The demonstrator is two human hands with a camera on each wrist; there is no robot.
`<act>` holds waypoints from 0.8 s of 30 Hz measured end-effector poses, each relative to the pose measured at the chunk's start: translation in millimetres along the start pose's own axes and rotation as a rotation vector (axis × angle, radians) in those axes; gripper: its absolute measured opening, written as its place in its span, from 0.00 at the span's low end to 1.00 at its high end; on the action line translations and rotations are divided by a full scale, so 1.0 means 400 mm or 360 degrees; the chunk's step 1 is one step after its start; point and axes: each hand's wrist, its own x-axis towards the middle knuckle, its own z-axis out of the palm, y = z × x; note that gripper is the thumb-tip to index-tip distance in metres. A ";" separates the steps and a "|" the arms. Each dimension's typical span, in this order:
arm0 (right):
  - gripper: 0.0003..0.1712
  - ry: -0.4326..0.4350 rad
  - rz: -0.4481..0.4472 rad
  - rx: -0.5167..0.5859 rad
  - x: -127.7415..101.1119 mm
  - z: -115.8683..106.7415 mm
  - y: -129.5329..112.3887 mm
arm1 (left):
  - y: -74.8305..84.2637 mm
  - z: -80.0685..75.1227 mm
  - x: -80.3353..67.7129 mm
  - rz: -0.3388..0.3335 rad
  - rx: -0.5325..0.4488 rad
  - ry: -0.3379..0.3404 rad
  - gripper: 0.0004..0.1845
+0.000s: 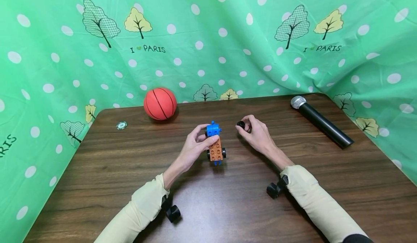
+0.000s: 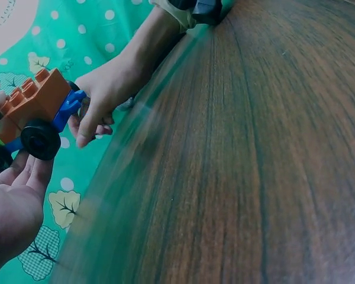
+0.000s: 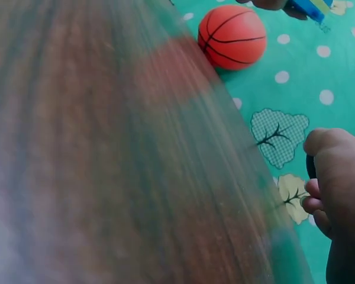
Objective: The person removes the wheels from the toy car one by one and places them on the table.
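Note:
My left hand [image 1: 199, 140] grips a small toy car [image 1: 215, 143] built of orange and blue bricks with black wheels, above the middle of the brown wooden table [image 1: 228, 199]. In the left wrist view the toy car [image 2: 35, 112] lies against my left fingers [image 2: 21, 177], one black wheel facing the camera. My right hand [image 1: 254, 130] is just right of the car and pinches a small black wheel [image 1: 241, 124] at its fingertips. The right wrist view shows my curled right fingers [image 3: 334, 171] over a sliver of that black wheel [image 3: 310, 167].
An orange basketball [image 1: 160, 103] sits at the table's back edge, left of the hands. A black microphone [image 1: 320, 121] with a silver head lies at the back right. A small green round token [image 1: 121, 125] is at the back left. Green spotted cloth [image 1: 208, 36] hangs behind.

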 end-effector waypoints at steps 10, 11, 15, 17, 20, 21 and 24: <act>0.17 -0.0113 0.0110 -0.0156 0.015 0.010 0.036 | -0.003 -0.001 -0.001 -0.0022 0.0012 -0.0005 0.27; 0.17 -0.0126 0.0125 -0.0170 0.018 0.011 0.038 | -0.003 0.000 -0.001 -0.0021 0.0009 -0.0009 0.27; 0.18 -0.0165 0.0164 -0.0214 0.028 0.013 0.041 | -0.002 0.003 0.001 -0.0013 0.0002 -0.0022 0.27; 0.18 -0.0183 0.0176 -0.0230 0.033 0.014 0.042 | -0.004 0.004 0.003 -0.0008 0.0000 -0.0029 0.28; 0.18 -0.0211 0.0181 -0.0243 0.036 0.017 0.044 | -0.006 0.004 0.004 -0.0002 -0.0001 -0.0027 0.27; 0.18 -0.0218 0.0179 -0.0245 0.037 0.018 0.046 | -0.007 0.004 0.005 0.0000 0.0000 -0.0028 0.27; 0.17 -0.0237 0.0167 -0.0246 0.038 0.020 0.049 | -0.010 0.004 0.006 0.0003 0.0000 -0.0023 0.27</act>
